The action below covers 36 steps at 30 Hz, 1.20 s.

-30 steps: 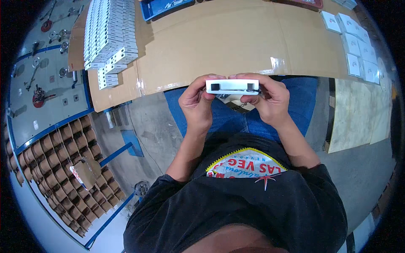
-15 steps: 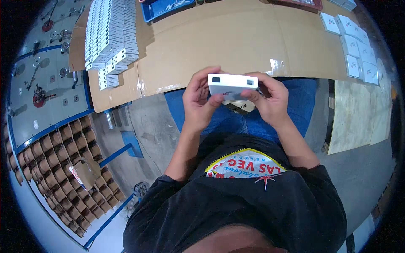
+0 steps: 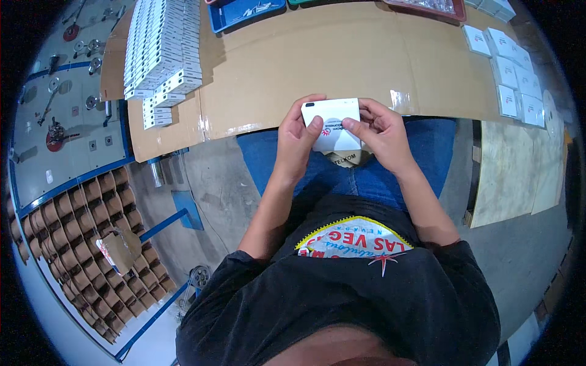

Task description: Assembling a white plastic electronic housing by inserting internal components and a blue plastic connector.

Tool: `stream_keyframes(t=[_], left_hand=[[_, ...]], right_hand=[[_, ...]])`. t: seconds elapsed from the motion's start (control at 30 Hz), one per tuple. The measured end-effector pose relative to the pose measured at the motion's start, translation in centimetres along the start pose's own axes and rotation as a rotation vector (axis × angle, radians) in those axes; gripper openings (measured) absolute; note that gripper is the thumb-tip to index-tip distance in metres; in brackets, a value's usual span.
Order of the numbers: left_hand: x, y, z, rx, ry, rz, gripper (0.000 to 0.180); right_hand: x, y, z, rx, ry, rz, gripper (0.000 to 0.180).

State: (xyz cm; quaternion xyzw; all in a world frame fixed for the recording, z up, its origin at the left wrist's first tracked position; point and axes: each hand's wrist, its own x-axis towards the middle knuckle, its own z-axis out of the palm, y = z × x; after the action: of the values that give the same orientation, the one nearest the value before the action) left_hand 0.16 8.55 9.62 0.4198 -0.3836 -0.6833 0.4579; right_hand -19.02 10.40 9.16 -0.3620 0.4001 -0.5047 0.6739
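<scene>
A small flat white plastic box with a printed face is held between both my hands, just off the near edge of the cardboard-covered table. One dark opening shows at the left end of its far edge. My left hand grips the left side, thumb on the printed face and fingers behind. My right hand holds the right side the same way, its thumb near the middle of the face. Neither hand's fingertips behind the box can be seen.
Tall stacks of similar white boxes stand on the table at the left. More white boxes lie in rows at the right. Along the far edge sit a blue tray with small white parts and a red tray with clear bags.
Both hands have tilted the white box, so its printed face shows more and its edge with the openings shows less. The grip stays on both sides.
</scene>
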Motion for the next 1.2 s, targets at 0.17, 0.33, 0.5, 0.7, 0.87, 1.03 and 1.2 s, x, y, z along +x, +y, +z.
stream_keyframes(t=[0.17, 0.33, 0.5, 0.7, 0.87, 1.03, 1.2], left_hand=[[0.2, 0.4, 0.1, -0.233, -0.155, -0.269, 0.058], [0.3, 0.4, 1.2, -0.348, -0.086, -0.174, 0.058], [0.2, 0.4, 1.0, -0.501, -0.077, -0.148, 0.056], [-0.8, 0.7, 0.1, -0.757, -0.081, -0.122, 0.070], [-2.2, 0.7, -0.6, -0.817, -0.105, -0.138, 0.078], [-4.1, 1.6, -1.1, -0.769, -0.156, -0.083, 0.074], [-4.3, 1.7, -0.1, -0.779, -0.164, -0.094, 0.074]], right_hand=[[0.0, -0.2, 0.6, 0.057, 0.037, 0.024, 0.044], [0.6, 0.9, 0.2, 0.069, 0.190, -0.132, 0.036], [0.5, 0.2, -1.2, -0.146, 0.231, -0.147, 0.036], [0.1, -1.8, -0.9, 0.508, 0.028, 0.025, 0.069], [-1.6, -0.6, -2.3, 0.853, -0.442, 0.012, 0.109], [-1.6, -0.5, -0.8, 0.851, -1.045, -0.117, 0.075], [-2.5, -1.4, -0.8, 0.794, -1.057, -0.093, 0.073]])
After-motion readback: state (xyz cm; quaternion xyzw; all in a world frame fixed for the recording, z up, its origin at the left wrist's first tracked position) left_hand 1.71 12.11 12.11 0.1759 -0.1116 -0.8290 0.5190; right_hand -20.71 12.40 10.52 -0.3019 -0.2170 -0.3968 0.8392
